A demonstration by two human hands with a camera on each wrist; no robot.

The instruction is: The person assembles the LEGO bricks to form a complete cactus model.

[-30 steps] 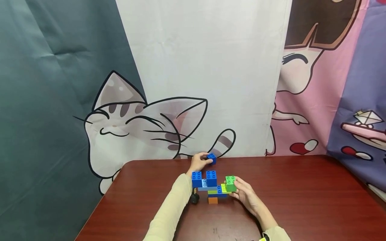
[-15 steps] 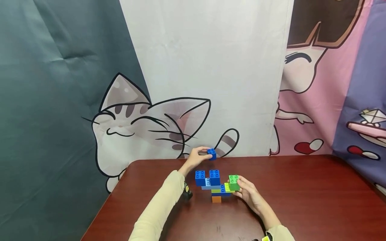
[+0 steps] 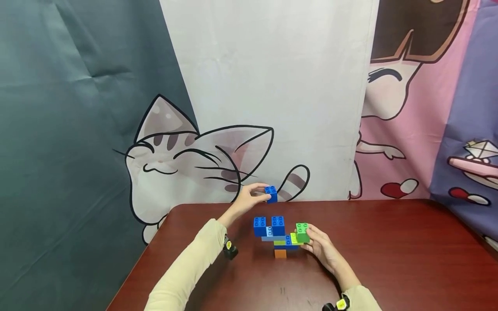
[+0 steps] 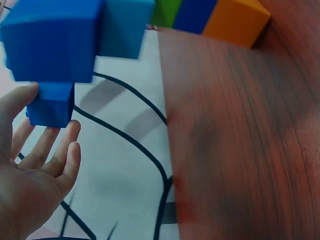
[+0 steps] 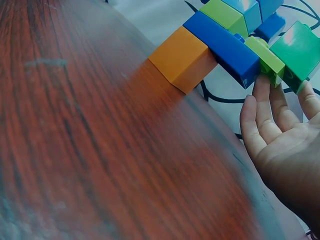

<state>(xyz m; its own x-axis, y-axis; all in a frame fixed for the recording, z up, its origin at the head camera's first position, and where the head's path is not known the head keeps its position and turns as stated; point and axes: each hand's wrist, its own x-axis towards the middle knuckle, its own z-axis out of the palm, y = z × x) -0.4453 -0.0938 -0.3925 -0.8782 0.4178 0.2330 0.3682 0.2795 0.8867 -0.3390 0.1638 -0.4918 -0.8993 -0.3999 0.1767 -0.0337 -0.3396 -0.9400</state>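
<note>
In the head view a brick structure stands on the table, with an orange brick at its foot. Above that lie a long blue brick and a lime brick. Two blue bricks top its left arm, over a light blue brick. My left hand pinches a separate blue brick between thumb and fingers, beyond and apart from the structure. My right hand holds the green brick on the structure's right end; some of its fingertips reach beneath the lime brick.
The reddish-brown wooden table extends around the structure. Behind its far edge hangs a cloth backdrop with a printed cat. A black wrist camera sits on the left wrist, another on the right.
Relative to the structure, my left hand has moved up and to the left with its blue brick. My right hand keeps its place at the green brick. The head view has shifted slightly.
</note>
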